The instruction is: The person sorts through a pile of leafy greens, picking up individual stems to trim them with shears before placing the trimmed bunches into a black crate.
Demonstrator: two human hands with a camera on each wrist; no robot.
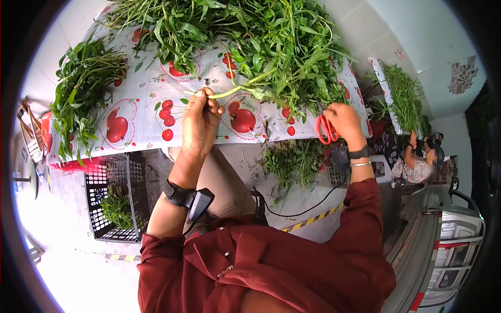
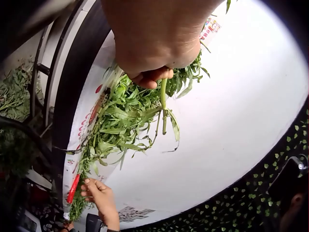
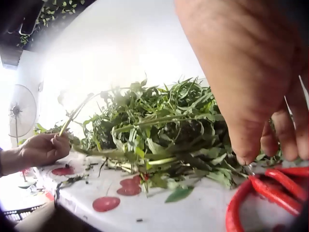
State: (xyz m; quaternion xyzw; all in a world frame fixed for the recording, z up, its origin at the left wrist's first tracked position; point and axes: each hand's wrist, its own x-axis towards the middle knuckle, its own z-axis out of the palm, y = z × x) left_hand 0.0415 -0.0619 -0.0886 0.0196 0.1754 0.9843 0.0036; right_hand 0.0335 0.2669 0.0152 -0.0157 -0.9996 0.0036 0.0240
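Between thumb and fingers, my left hand [image 1: 200, 117] pinches the thick pale-green end of a leafy stem [image 1: 229, 92]. The stem runs right toward a big heap of long-leaved greens [image 1: 292, 57] on the table. At the table's right front corner, my right hand [image 1: 344, 122] is beside a pair of red-handled scissors [image 1: 324, 130]. In the right wrist view its thumb tip is right at the scissors' pivot, and its fingers [image 3: 285, 130] reach down loosely, not curled round the red handles [image 3: 277, 191]. The scissors' blades are hidden by the greens and the hand.
A fruit-patterned cloth [image 1: 148, 122] covers the table. A smaller bunch of greens [image 1: 86, 88] lies at its left end. Below stand a black crate [image 1: 112, 237] with greens inside and a loose pile of greens [image 1: 295, 161] on the floor. Another person [image 1: 417, 164] sits far right, near a vehicle [image 1: 454, 250].
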